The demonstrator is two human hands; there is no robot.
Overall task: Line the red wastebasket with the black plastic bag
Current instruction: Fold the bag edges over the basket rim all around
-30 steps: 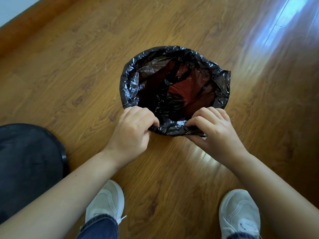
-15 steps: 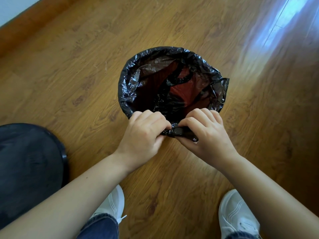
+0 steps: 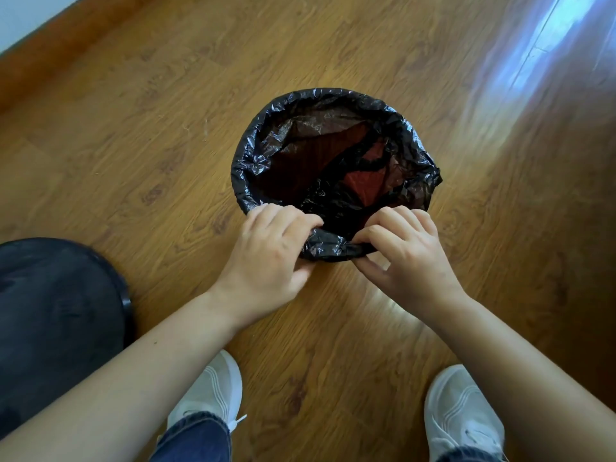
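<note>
the left hand (image 3: 266,251) and right hand (image 3: 405,251) each pinch the gathered near edge of the black plastic bag (image 3: 328,246), already draped over the red wastebasket (image 3: 361,183) on the wooden floor (image 3: 133,145); slack runs sideways between them.

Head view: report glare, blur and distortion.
Head view: window glare streaks the floor at upper right, with a fainter sheen between the wrists; the bag glints on its wrinkles; focus is fair, edges soften slightly; wide-angle stretch enlarges the forearms at the bottom corners.
</note>
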